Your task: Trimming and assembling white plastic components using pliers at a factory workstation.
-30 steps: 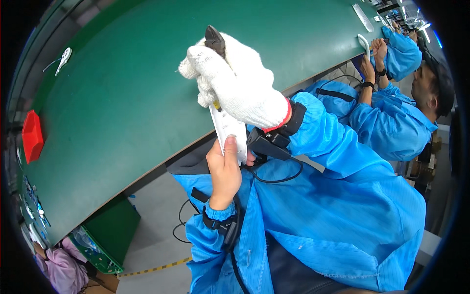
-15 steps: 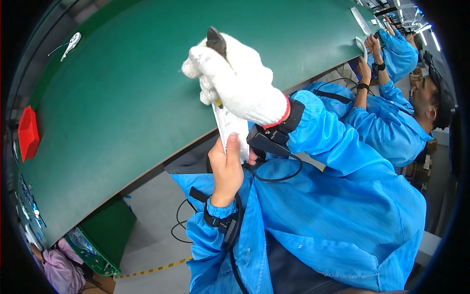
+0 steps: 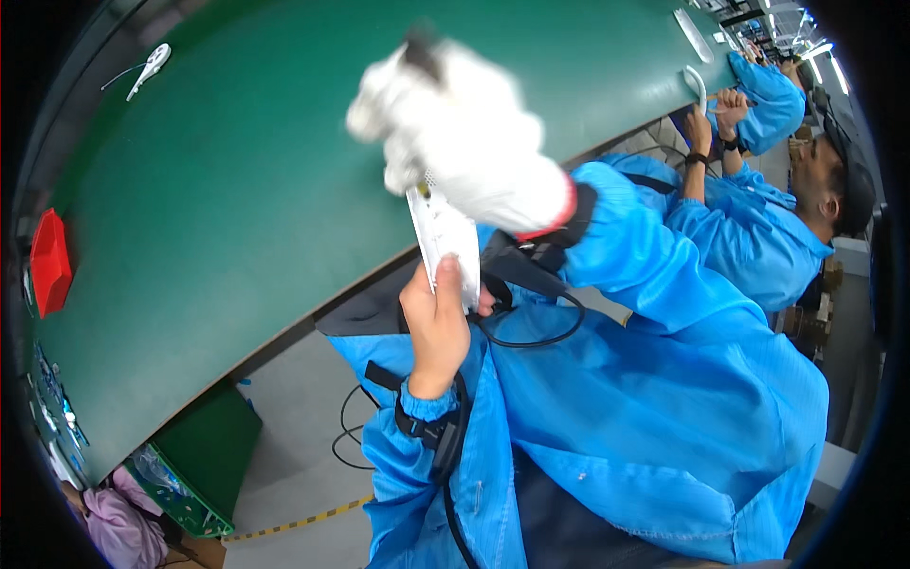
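My bare left hand (image 3: 436, 327) grips the lower end of a long white plastic housing (image 3: 444, 232), thumb on top. The piece is held tilted over the bench's front edge. My right hand (image 3: 460, 137), in a white knitted glove with a red cuff and smeared by motion, is closed at the housing's upper end. A dark-handled tool (image 3: 422, 55) sticks out above that fist; its working end is hidden. A small yellow patch shows under the glove, where fist and housing meet.
On the green bench (image 3: 237, 180) lie a white part with a thin wire (image 3: 150, 68) and a red bin (image 3: 50, 263). Small parts (image 3: 59, 398) sit at the far left. Co-workers in blue (image 3: 749, 223) work along the right; a person in pink (image 3: 123, 526) is at lower left.
My right hand has shifted slightly, its glove now blurred and the wrist a little to the right. My left hand keeps hold of the white housing with hardly any movement.
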The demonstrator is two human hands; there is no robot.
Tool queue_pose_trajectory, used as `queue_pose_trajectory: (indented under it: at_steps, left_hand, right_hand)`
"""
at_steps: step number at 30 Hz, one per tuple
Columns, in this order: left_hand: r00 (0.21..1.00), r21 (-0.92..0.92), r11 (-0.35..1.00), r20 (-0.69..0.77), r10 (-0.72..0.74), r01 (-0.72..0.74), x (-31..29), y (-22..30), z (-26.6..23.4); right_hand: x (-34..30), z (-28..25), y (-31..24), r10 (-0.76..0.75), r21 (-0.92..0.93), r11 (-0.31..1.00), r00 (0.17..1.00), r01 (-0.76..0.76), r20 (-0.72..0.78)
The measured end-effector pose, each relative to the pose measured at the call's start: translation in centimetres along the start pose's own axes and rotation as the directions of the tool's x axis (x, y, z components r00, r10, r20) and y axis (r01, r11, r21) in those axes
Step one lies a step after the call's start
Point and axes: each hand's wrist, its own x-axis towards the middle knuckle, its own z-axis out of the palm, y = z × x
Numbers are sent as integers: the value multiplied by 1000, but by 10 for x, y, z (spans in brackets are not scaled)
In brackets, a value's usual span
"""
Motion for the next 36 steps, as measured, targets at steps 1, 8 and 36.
queue_pose_trajectory:
  at_steps: [1,8,36]
  left_hand:
    - [1000,9,1000,-7,11,-11,4,-1,0]
    - [1000,31,999,17,19,-20,-4,-1,-2]
    - [678,866,-404,488,550,-295,-17,97,21]
  right_hand:
    - [-2,-3,10,7,36,999,1000,-6,-11]
    - [-3,-4,-1,-59,112,992,998,61,-24]
    - [-32,-62,26,-233,663,739,969,118,87]
